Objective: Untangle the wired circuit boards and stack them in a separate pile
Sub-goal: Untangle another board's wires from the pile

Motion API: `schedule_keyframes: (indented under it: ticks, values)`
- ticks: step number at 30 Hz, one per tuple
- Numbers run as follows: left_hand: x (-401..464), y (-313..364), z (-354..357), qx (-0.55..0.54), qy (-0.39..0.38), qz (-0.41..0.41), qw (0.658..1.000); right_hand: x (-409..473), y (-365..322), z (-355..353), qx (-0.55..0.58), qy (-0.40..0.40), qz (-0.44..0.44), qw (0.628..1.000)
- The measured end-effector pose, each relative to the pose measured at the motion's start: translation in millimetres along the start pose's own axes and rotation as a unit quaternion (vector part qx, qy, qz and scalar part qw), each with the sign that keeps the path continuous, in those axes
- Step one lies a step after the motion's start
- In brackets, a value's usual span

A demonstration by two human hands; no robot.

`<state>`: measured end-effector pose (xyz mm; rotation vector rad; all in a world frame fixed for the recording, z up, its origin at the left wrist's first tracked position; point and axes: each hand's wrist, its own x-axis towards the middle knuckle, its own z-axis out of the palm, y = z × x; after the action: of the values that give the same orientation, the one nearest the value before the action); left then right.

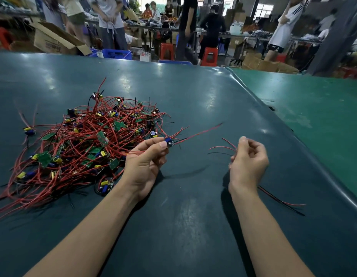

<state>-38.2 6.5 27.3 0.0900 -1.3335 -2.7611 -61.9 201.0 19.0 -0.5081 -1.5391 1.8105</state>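
A tangled pile of small green circuit boards with red and black wires [87,144] lies on the left of the dark green table [193,100]. My left hand [145,164] pinches one small board with a blue part [169,141] at the pile's right edge; its red wires stretch out to the right. My right hand [248,162] is to the right of it, fingers curled, pinching a bundle of red and black wires [225,147]. More wires trail out behind the right wrist [281,201]. Any board inside the right hand is hidden.
A lighter green table surface [317,108] adjoins on the right along a raised seam. One loose wired board [29,130] lies left of the pile. Beyond the table's far edge stand several people, red stools [209,55], cardboard boxes [53,40] and a blue crate [116,53].
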Motion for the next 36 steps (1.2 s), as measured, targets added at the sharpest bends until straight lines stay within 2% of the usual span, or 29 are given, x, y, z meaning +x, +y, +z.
schedule_keyframes:
  ticks: [4, 6, 8, 10, 11, 13, 15, 19, 24, 26, 29, 31, 33, 36]
  values:
    - [-1.4, 0.7, 0.8, 0.013, -0.006, 0.010, 1.000, -16.7, -1.6, 1.6, -0.107, -0.040, -0.220, 0.969]
    - [-0.8, 0.1, 2.0, 0.029, 0.006, 0.027, 0.999, -24.8, -3.6, 0.8, -0.121, -0.107, -0.282, 0.946]
    - [-2.1, -1.6, 3.8, 0.049, 0.009, 0.033, 0.998, -39.6, -4.3, 4.2, -0.109, -0.253, -0.243, 0.930]
    - [-4.0, -2.7, 4.5, 0.071, 0.004, 0.034, 0.997, -55.1, -5.0, 9.4, -0.050, -0.403, -0.109, 0.907]
    - [-4.4, -2.7, 4.0, 0.086, 0.001, 0.034, 0.996, -59.7, -5.0, 11.4, -0.017, -0.454, -0.042, 0.890]
    - [-5.0, -2.3, 2.8, 0.115, -0.005, 0.030, 0.993, -61.4, -5.9, 12.5, 0.012, -0.497, 0.032, 0.867]
    - [-5.6, -3.4, 2.5, 0.151, -0.019, 0.023, 0.988, -57.1, -7.2, 12.5, 0.026, -0.486, 0.076, 0.870]
    - [-10.8, -9.7, 5.6, 0.256, -0.104, 0.043, 0.960, -51.7, -8.9, 11.9, 0.017, -0.452, 0.160, 0.878]
    - [-12.2, -7.9, 4.7, 0.267, -0.132, -0.005, 0.955, -45.4, -8.6, 11.9, 0.052, -0.390, 0.184, 0.901]
    - [-11.5, -8.3, 4.1, 0.267, -0.136, -0.012, 0.954, -44.7, -8.6, 11.4, 0.062, -0.401, 0.195, 0.893]
    - [-10.5, -6.4, 1.7, 0.251, -0.155, -0.023, 0.955, -44.1, -8.4, 10.1, 0.072, -0.457, 0.227, 0.857]
    - [-10.3, -4.2, 0.2, 0.255, -0.167, -0.024, 0.952, -42.7, -8.2, 10.1, 0.080, -0.474, 0.231, 0.846]
    - [-10.5, -3.1, 0.8, 0.253, -0.172, -0.018, 0.952, -42.3, -7.6, 11.0, 0.079, -0.451, 0.206, 0.865]
    - [-10.5, -3.0, 5.1, 0.252, -0.156, -0.004, 0.955, -44.2, -3.8, 14.1, 0.052, -0.376, 0.137, 0.915]
